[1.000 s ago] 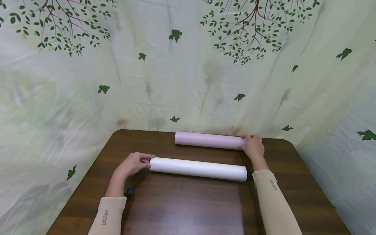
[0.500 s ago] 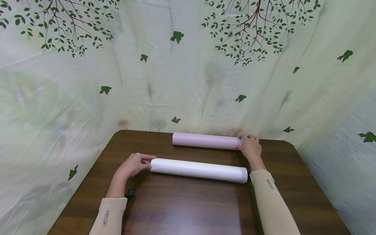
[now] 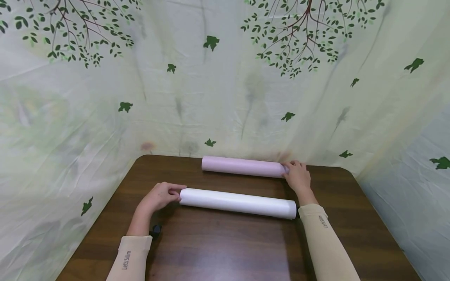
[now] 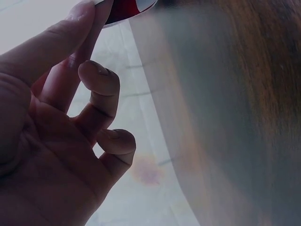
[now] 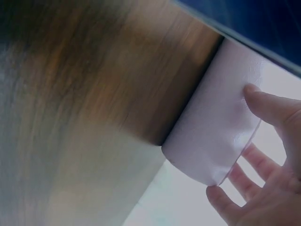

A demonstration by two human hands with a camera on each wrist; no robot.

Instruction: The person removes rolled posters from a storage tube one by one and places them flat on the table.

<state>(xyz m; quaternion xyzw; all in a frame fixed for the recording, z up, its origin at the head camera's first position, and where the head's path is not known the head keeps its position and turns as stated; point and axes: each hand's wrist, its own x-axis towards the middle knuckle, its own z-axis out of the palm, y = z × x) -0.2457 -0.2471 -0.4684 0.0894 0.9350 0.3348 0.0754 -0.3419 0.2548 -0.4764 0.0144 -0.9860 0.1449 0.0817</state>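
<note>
Two pinches: left hand [image 3: 158, 196] — white roll [image 3: 238, 203], left end; right hand [image 3: 299, 178] — pink roll [image 3: 242, 166], right.

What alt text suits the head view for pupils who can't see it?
A person's left grip pinches the left end of a white roll; the right grip holds the right end of a pink roll, farther back on the brown table. Leaf-patterned cloth hangs behind.
</note>
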